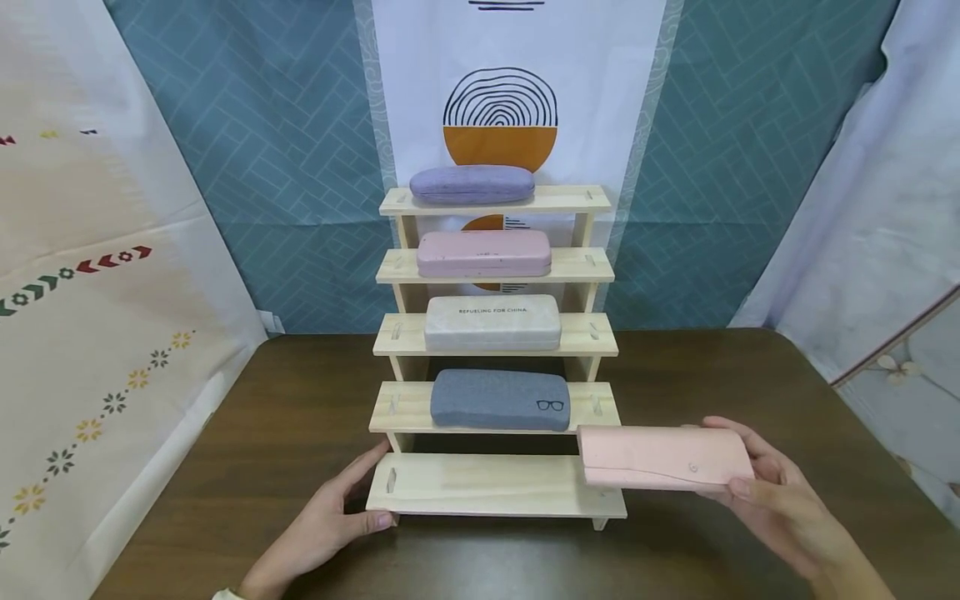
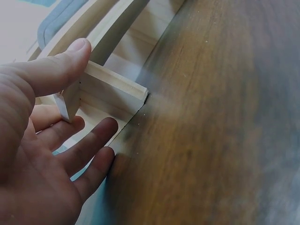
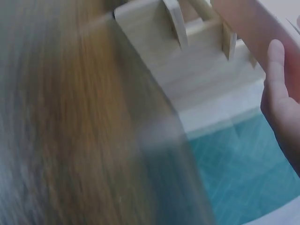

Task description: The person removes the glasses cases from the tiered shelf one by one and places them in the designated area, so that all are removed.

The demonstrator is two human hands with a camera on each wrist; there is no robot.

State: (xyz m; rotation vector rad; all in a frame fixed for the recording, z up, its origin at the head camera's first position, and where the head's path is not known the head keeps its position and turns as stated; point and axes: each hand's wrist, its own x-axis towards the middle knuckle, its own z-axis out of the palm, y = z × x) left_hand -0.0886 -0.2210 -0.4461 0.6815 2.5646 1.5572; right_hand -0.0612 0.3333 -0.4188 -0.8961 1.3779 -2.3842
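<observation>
Pale pink case (image 1: 662, 458) is held by its right end, off to your right, with its free left end in front of the right end of the rack's lowest level.

Starting at the left, your left hand (image 1: 330, 517) rests on the dark bench (image 1: 247, 417) side of the wooden rack (image 1: 580, 338), thumb at the front corner and fingers reaching round behind, so it holds the end of the bottom shelf (image 1: 487, 483). In the left wrist view its other fingers spread loosely beside the upright. It is well apart from the pale pink case, with almost the whole bare bottom shelf between.

Along the middle, one case lies on each level above: a blue case (image 1: 487, 398), then a whitish case (image 1: 491, 329), a pink hard case (image 1: 483, 254) and, on top, a purple case (image 1: 472, 183), all lengthwise across you.

At the right, your right hand (image 1: 783, 504) pinches the pale pink case, thumb on the near face, fingers behind. Its long axis runs left to right, nearly parallel to the bottom shelf, but most of its length hangs right of that shelf. Whether it touches the wood, you cannot tell.
</observation>
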